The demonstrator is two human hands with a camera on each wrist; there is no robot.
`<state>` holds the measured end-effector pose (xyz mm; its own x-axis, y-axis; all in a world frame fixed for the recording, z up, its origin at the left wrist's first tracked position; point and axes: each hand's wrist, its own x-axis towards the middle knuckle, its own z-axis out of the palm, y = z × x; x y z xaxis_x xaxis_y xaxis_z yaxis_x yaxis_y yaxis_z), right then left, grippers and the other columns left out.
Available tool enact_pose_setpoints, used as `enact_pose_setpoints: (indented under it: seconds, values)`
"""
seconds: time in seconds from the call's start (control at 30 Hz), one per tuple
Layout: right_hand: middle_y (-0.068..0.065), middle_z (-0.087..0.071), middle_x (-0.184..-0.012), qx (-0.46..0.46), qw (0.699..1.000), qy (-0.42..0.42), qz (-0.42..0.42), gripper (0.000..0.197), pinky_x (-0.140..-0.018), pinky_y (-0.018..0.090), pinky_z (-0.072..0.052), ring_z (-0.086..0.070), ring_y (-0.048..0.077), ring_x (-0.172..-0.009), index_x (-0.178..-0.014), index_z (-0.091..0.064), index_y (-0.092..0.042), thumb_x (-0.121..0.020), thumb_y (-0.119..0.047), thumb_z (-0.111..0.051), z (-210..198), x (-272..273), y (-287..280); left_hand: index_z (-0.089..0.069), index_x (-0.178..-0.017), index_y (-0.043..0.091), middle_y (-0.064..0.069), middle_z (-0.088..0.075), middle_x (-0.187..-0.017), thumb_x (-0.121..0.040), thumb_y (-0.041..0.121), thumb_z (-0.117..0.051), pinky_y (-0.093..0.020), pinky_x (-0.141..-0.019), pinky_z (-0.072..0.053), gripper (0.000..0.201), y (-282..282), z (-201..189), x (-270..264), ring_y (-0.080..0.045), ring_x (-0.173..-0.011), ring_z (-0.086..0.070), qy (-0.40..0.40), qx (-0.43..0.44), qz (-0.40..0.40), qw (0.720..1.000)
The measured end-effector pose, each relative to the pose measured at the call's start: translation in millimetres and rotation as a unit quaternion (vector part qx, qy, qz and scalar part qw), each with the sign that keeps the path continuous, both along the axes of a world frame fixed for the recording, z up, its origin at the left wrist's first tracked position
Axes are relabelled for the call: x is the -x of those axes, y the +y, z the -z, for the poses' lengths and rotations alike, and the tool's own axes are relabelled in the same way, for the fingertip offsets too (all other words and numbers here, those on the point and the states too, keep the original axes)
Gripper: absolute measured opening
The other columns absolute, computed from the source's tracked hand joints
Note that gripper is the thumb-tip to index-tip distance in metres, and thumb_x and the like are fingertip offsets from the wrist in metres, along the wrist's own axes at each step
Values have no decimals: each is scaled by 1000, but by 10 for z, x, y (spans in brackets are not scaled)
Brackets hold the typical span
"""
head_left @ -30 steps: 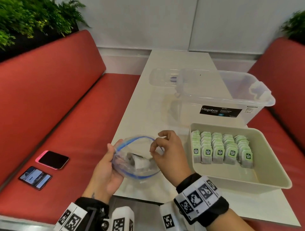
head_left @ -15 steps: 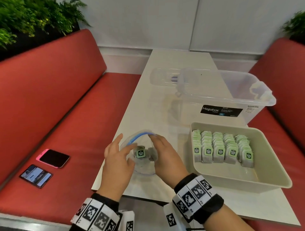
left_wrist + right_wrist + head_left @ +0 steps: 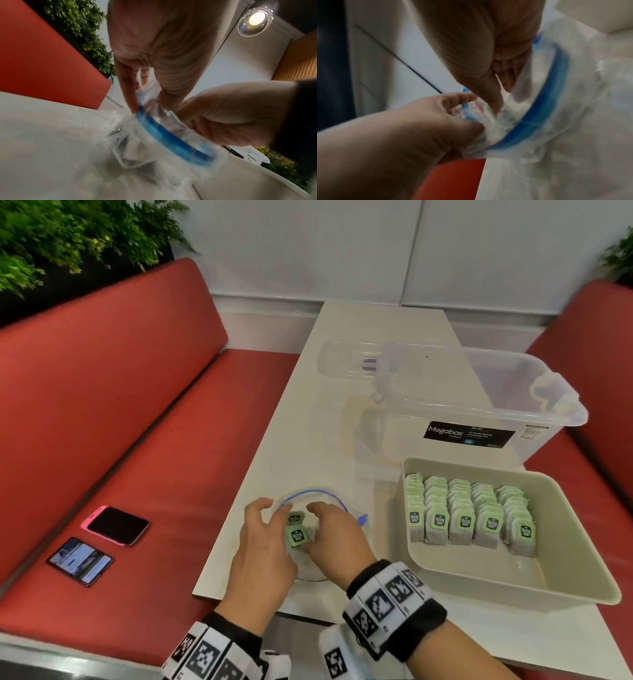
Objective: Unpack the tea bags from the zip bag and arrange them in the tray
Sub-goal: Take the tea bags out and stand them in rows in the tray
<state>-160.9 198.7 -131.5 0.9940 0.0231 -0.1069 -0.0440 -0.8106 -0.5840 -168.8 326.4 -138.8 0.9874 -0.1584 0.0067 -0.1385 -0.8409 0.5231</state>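
Note:
The clear zip bag (image 3: 318, 493) with a blue rim lies open on the white table near its front left corner. My left hand (image 3: 274, 508) pinches the rim of the zip bag (image 3: 171, 135) on its left side. My right hand (image 3: 313, 525) reaches into the mouth of the zip bag (image 3: 547, 94), thumb and fingers closed on tea bags (image 3: 296, 535) with green tags. The beige tray (image 3: 513, 590) sits to the right, holding several rows of upright tea bags (image 3: 466, 515) at its far end; its near half is bare.
A clear Megabox bin (image 3: 479, 405) stands behind the tray, with a clear lid (image 3: 349, 361) beside it. Two phones (image 3: 118, 525) (image 3: 80, 559) lie on the red bench at the left. The table's front edge runs just under my wrists.
The bag came down from the air onto the table. My right hand went into its mouth, and tea bags with green tags now show between my hands.

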Motion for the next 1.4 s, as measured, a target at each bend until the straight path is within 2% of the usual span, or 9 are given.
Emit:
enact_pose_setpoints:
  seconds: [0.13, 0.27, 0.4, 0.67, 0.77, 0.93, 1.07, 1.23, 1.4]
  values:
    - [5, -54, -133, -6, 994, 109, -3, 63, -97, 29, -43, -53, 20, -120, -141, -38, -13, -84, -17, -65, 80, -223, 68, -31, -138, 32, 10, -10, -134, -74, 2, -59, -17, -60, -36, 76, -29, 16, 60, -19, -105, -50, 8, 14, 20, 1000]
    - [6, -65, -110, -8, 989, 149, -21, 50, -87, 30, -49, -61, 21, -101, -129, -50, -18, -82, -14, -65, 146, -299, 95, -28, -138, 34, 9, -10, -134, -75, 3, -57, -18, -63, -40, 76, -36, -12, 102, -17, -113, -45, 10, 8, 23, 1000]
    - [4, -68, -106, 1, 989, 139, -48, 38, -87, 30, -50, -63, 20, -98, -119, -61, -20, -82, -13, -61, 160, -268, 90, -29, -138, 33, 10, -10, -135, -74, 3, -56, -19, -64, -40, 76, -33, -5, 111, -15, -116, -41, 15, 9, 24, 1000]
    - [4, -69, -82, 19, 999, 30, -7, 7, -62, 25, -40, -57, 18, -75, -82, -69, -16, -76, -18, -65, 151, -140, -15, -26, -141, 30, 7, -13, -135, -75, 8, -61, -22, -66, -41, 77, 12, 24, 10, -18, -114, -44, 11, -11, -20, 1000]
    - [1, -69, -76, -54, 998, -12, 29, 6, -65, 27, -46, -61, 17, -74, -79, -71, -15, -73, -18, -70, 104, -80, -109, -30, -139, 30, 6, -16, -134, -74, 10, -63, -23, -64, -41, 76, 22, 32, -61, -19, -109, -47, 9, -2, -30, 999]
    - [-12, -62, -62, -289, 944, -67, 143, 16, -59, 8, -41, -54, -6, -57, -72, -71, -21, -67, -8, -79, -6, -43, -272, -39, -136, 33, 7, -22, -137, -71, 24, -68, -34, -82, -49, 72, 1, 43, -146, -20, -116, -46, 25, 62, -38, 997]
    - [-2, -69, -68, -381, 904, -60, 186, 16, -70, 27, -52, -62, 10, -66, -72, -71, -21, -69, -8, -79, -53, -102, -349, -40, -136, 38, 7, -22, -142, -74, 34, -68, -31, -89, -46, 68, -76, 5, -164, -15, -118, -44, 24, 76, -35, 996]
    - [7, -73, -76, -424, 880, -62, 204, 15, -71, 36, -53, -65, 17, -71, -74, -72, -19, -69, -7, -80, -72, -203, -409, -42, -135, 34, 4, -19, -148, -75, 36, -69, -33, -103, -35, 66, -101, -13, -188, -19, -134, -29, 9, 77, -27, 997]
    - [2, -68, -69, -442, 875, -61, 187, 14, -46, 9, -36, -51, -3, -44, -84, -72, -12, -73, -4, -76, -159, -189, -441, -41, -133, 23, 1, -25, -150, -80, 24, -65, -42, -113, -23, 58, -122, -48, -231, -16, -137, -25, -31, 120, -22, 992]
